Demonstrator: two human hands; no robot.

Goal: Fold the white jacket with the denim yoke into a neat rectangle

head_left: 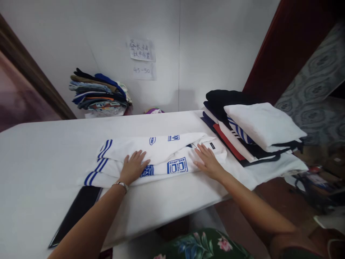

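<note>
I see the white blue-printed cotton shirt (161, 158) folded lengthwise near the bench (40, 151) front edge, crosswise fold left; left hand (133, 166) and right hand (207, 161) pressing flat, grip spread.

At the centre of the frame, the folded white cotton shirt (161, 154) carries blue printed logos and blue stripes at its left end, lying on a plain white table (40, 151). At right, the stack of folded garments (250, 133) shows black, navy, red and white layers, one blue-striped. At upper left, the far clothes pile (99, 94) mixes navy, brown, grey and orange.
</note>
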